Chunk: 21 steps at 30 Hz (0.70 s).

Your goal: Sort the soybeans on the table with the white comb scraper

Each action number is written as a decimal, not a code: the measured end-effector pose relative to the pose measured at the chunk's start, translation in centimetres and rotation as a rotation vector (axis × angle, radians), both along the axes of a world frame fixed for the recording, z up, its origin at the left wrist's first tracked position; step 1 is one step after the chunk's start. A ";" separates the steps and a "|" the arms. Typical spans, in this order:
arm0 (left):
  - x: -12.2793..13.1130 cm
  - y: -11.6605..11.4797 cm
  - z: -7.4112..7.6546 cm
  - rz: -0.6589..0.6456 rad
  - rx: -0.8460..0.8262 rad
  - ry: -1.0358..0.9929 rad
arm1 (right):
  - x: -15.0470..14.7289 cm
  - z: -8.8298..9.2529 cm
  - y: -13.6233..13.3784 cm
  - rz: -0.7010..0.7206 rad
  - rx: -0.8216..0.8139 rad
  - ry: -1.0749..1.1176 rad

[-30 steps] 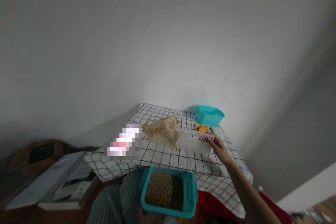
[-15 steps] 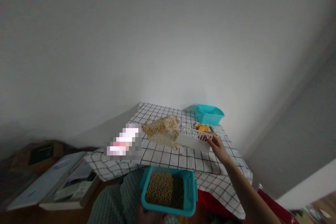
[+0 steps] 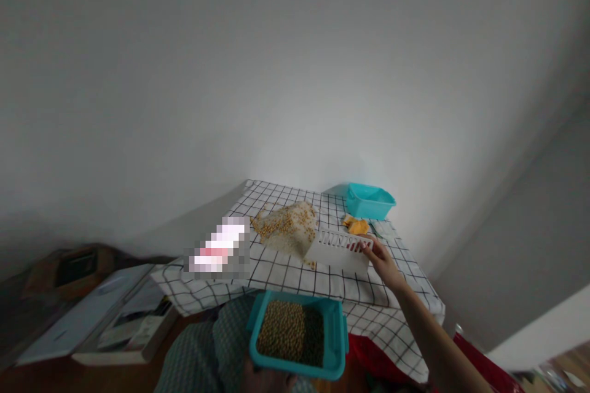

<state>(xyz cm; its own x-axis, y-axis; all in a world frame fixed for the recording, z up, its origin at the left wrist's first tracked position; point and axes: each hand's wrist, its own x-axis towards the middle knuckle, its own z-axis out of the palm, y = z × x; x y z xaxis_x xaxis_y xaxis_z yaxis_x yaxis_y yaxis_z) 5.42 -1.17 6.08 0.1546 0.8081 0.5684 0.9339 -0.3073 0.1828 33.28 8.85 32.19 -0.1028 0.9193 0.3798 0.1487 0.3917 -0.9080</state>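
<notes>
**Beans half gathered: one basket filled, a heap left on the cloth**

Taking the heap of yellow beans and pale grains (image 3: 286,231) on the black-and-white checked cloth of the desk (image 3: 295,275) as the landmark: far to its left and lower lay a stack of books and papers (image 3: 99,325). Just left of the heap sat a blurred-out white and pink object (image 3: 217,248). Below the heap, nearest the camera, a teal plastic basket (image 3: 297,336) stood filled with beans, seemingly over the person's lap; the left hand (image 3: 258,381) showed only as a dark edge under it, and I could not tell its grip. That portion looked done. The heap itself remained spread on the cloth. Touching its right edge, a white slotted plastic tray (image 3: 338,250) was tilted against it, gripped at its right end by the closed right hand (image 3: 380,258). Right of the heap and farther back lay orange scraps (image 3: 356,225) and a second teal plastic basket (image 3: 369,201), its contents out of sight.
</notes>
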 end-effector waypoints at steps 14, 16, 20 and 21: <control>0.2 -0.7 2.6 0.011 -0.032 -0.023 | 0.0 -0.2 -0.7 0.005 -0.017 0.006; 0.2 -0.6 2.3 0.006 -0.027 -0.015 | 0.0 -0.1 -0.8 0.014 -0.020 0.007; -0.1 -0.2 0.5 -0.003 -0.034 0.004 | 0.1 -0.4 -0.8 -0.005 -0.021 0.023; -0.2 -0.1 -0.1 -0.013 -0.026 0.015 | 0.2 -0.5 -0.8 -0.019 -0.022 0.027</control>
